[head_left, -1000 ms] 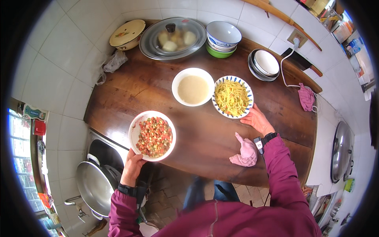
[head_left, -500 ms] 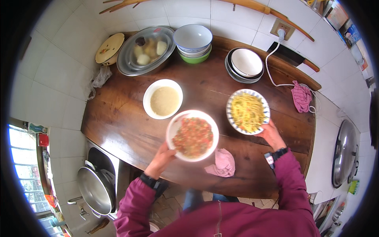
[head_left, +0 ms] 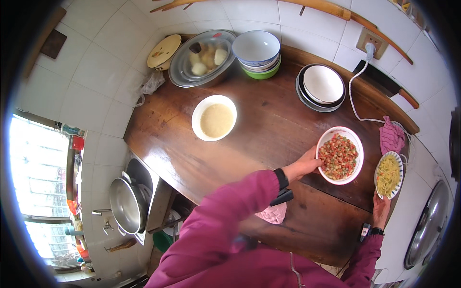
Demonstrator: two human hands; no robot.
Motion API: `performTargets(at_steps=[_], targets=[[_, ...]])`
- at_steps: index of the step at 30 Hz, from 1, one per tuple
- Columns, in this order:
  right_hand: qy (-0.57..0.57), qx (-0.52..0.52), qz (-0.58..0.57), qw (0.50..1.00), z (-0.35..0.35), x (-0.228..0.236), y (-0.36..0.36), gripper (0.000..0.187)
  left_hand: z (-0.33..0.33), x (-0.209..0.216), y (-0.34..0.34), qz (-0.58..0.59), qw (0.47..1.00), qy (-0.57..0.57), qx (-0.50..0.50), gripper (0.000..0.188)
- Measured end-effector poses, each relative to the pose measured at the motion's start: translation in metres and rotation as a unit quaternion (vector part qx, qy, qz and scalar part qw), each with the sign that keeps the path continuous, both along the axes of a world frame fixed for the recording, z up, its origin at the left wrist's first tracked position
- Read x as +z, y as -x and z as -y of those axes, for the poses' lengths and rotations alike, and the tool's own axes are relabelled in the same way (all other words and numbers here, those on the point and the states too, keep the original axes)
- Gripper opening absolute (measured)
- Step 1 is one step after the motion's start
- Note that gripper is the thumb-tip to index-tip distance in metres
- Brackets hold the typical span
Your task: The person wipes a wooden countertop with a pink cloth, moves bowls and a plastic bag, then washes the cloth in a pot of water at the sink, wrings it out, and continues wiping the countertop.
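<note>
My left hand reaches across to the right, closed on the rim of a white bowl of chopped red and green food. At the far right my right hand grips a bowl with a blue-patterned rim, tilted in view and filled with yellow shreds. The undersides of both bowls are hidden, so I cannot tell whether they touch the table. Left of them, a white bowl of pale, cloudy liquid stands on the wooden table. A pink cloth lies partly under my left sleeve.
Stacked bowls, a covered basin and a lidded enamel pot line the back. More stacked bowls, a knife, a cord and a dark pink cloth are at right. A wok sits lower left.
Both hands have carried their bowls to the right, the left one from the table's middle to near the right side. The view has shifted, and my left forearm now covers part of the pink cloth.
</note>
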State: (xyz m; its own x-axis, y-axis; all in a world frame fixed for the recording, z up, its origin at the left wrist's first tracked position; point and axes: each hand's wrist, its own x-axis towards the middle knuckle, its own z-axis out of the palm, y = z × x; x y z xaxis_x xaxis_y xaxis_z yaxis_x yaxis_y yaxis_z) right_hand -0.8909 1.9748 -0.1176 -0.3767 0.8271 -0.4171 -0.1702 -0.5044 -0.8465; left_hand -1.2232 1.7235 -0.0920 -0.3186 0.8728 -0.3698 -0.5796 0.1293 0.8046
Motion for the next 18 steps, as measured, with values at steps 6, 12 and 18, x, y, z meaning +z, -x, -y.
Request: performTargets(at_steps=[6,12,18], targets=[[0.069,0.025,0.088,0.993,0.035,0.018,0.0,0.039,0.014,0.003,0.006,-0.078,0.991,0.095,-0.06,0.059],[-0.014,0.297,0.224,0.928,0.147,0.054,0.041,0.028,0.139,0.017,-0.009,-0.63,0.708,-0.114,-0.297,0.052],[-0.065,0.309,0.193,0.929,0.189,0.089,0.08,0.028,0.187,0.013,-0.002,-0.732,0.544,-0.042,-0.409,0.045]])
